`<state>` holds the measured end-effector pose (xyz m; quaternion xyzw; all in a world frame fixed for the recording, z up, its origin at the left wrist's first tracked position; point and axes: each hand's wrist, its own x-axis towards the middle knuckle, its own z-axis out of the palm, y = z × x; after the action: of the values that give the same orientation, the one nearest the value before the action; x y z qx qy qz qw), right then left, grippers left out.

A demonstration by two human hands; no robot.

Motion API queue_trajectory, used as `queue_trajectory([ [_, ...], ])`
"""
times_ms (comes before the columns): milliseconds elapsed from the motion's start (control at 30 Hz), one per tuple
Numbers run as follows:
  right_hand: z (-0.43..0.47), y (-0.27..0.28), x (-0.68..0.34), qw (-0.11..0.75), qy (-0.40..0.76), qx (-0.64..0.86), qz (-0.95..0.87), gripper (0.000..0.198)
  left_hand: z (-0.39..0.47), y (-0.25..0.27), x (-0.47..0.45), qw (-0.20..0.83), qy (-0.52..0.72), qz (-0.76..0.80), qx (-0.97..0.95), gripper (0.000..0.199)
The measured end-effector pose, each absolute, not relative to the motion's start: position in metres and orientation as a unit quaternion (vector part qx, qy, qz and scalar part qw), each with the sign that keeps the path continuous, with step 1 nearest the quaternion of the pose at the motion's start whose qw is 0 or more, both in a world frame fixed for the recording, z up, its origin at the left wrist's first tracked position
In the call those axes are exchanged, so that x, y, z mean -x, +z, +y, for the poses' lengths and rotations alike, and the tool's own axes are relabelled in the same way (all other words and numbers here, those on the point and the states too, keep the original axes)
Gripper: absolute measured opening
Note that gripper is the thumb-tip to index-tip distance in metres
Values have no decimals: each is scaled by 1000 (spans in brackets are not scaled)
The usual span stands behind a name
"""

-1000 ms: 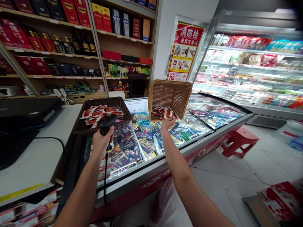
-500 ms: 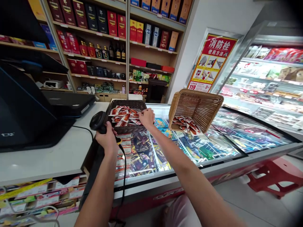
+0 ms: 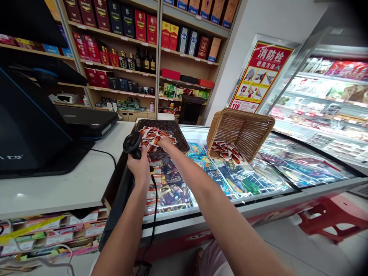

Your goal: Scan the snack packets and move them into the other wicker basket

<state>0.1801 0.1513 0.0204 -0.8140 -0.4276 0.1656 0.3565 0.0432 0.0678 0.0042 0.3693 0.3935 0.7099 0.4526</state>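
My left hand (image 3: pixel 140 165) is closed around the handle of a black barcode scanner (image 3: pixel 132 143), its cable hanging down over the freezer edge. The scanner's head is beside the near left side of a dark brown woven basket (image 3: pixel 181 138). In that basket lies a heap of small red-and-white sausage packets (image 3: pixel 150 135). My right hand (image 3: pixel 166 144) reaches into the heap, its fingers together on a packet; the fingertips are partly hidden. A light tan wicker basket (image 3: pixel 255 130), tipped on its side to the right, holds more sausage packets (image 3: pixel 228 150).
Both baskets rest on the glass-topped chest freezer (image 3: pixel 178 207), which has wrapped goods inside. At left a counter (image 3: pixel 71 184) carries a dark till terminal (image 3: pixel 31 130). A red plastic stool (image 3: pixel 333 216) is on the floor at right. Shelves of boxes and bottles (image 3: pixel 138 61) stand behind.
My right hand has moved left from the dark basket's right side into the heap of packets. The scanner in my left hand has come right and slightly up, nearer the packets. The view has shifted slightly.
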Motion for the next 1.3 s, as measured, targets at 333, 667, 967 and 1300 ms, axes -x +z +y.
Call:
queue_trajectory([
  [333,38,27,-232,449,-63,755,-474,27,61,5,-49,501,612,348,-504,46],
  [667,-34,-49,-296,471,-195,772,-379,36,35,-8,-63,437,375,309,-757,49],
  [967,-31,-48,-297,454,-209,768,-401,31,23,0,-69,487,361,300,-737,41],
  [1300,-44,-31,-290,463,-123,787,-390,33,25,-2,-69,461,355,306,-753,43],
])
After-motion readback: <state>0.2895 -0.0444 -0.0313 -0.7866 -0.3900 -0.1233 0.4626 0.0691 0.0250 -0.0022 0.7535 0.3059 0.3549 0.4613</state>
